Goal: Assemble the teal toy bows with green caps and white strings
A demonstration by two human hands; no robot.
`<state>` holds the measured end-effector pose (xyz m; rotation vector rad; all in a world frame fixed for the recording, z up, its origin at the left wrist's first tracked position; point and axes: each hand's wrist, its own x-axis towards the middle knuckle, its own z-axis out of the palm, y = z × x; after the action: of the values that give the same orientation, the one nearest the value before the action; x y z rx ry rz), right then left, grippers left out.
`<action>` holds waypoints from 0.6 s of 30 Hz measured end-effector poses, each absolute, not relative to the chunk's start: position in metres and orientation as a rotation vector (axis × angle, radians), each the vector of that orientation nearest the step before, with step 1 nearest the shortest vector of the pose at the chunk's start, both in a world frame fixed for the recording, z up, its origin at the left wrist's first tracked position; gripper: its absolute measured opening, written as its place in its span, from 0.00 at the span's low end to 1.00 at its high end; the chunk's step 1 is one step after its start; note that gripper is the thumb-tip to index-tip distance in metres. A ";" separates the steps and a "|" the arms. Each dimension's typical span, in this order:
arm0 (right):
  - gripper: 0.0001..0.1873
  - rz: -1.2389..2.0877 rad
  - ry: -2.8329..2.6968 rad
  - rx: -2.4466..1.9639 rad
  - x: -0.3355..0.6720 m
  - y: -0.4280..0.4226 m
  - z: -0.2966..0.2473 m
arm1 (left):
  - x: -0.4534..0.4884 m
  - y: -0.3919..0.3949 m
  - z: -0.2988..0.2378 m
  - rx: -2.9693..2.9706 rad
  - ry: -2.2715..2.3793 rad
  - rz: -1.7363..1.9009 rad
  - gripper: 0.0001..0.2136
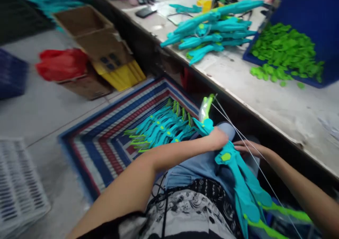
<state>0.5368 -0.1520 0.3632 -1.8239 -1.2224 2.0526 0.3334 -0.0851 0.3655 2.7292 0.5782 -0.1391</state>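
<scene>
A teal plastic toy bow (239, 172) with lime-green tips lies slantwise across my lap. White string (250, 145) runs taut along its right side from the upper green tip. My left hand (219, 138) is closed around the bow's upper part, its fingertips mostly hidden. Against the bow's right edge, just below, my right hand (249, 148) has its fingers bent onto the teal body, near the string. A lime-green disc (226, 157) sits on the bow's middle.
Similar teal bows (161, 127) lie in a row on a striped mat (90, 154) at left. More teal pieces (212, 30) are piled on the workbench (227, 69), beside a blue bin (299, 16) of green parts (288, 51). Cardboard boxes (92, 37) and a white crate (21, 182) stand on the floor.
</scene>
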 end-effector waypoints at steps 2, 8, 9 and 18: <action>0.27 1.941 -1.133 -1.931 0.539 -0.154 0.360 | 0.330 -0.081 0.364 2.713 0.562 -0.134 0.12; 0.28 1.307 -1.412 -2.179 0.546 -0.138 0.396 | 0.222 -0.085 0.360 2.640 0.859 -0.066 0.15; 0.26 1.137 -1.504 -2.161 0.543 -0.132 0.410 | 0.191 -0.087 0.358 2.587 0.978 -0.083 0.18; 0.13 0.025 -2.326 -1.520 0.415 0.019 0.456 | -0.042 -0.084 0.285 1.582 2.119 -0.362 0.24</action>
<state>0.4152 0.0188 0.4565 -1.5200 -2.3260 0.0252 -0.0421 -0.0839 0.2846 1.5823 2.1191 -0.3624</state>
